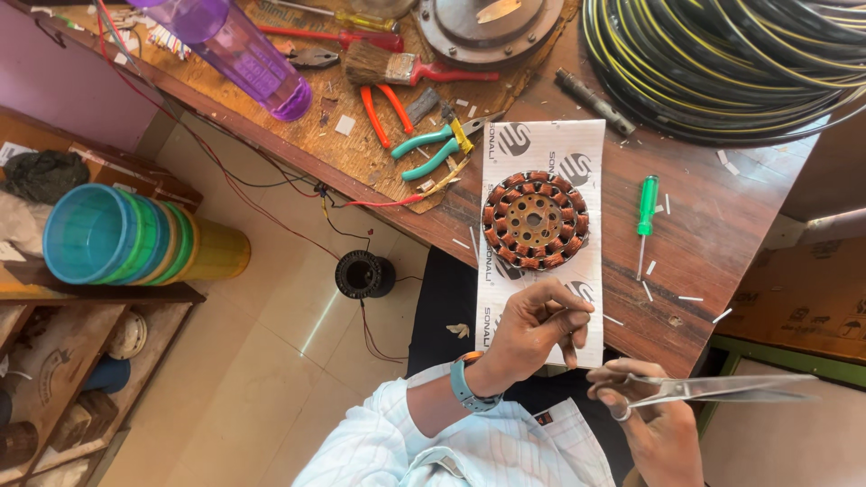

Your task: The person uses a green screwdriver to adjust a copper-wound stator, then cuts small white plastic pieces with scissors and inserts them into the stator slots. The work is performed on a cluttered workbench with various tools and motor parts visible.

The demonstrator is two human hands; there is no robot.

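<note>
Right, my left hand (532, 329) sits at the near end of a white sheet (541, 153) on the wooden table (713, 225), fingers (564, 316) pinched together on something small and pale that I can't make out. My right hand (654, 419) is just beside it, off the table edge, fingers through the loops of metal scissors (722, 390), gripping them; blades closed and pointing right. On the sheet, further from me, lies a round copper-wound motor stator (535, 221), flat, apart from both hands. Green screwdriver (646, 212) lies to its right on bare wood, with small white slips scattered around. Teal-handled pliers (437, 149) and a paintbrush (406, 68) lie on the far left part of the table, purple bottle (248, 54) beyond; coiled black cable (731, 63) at top right
</note>
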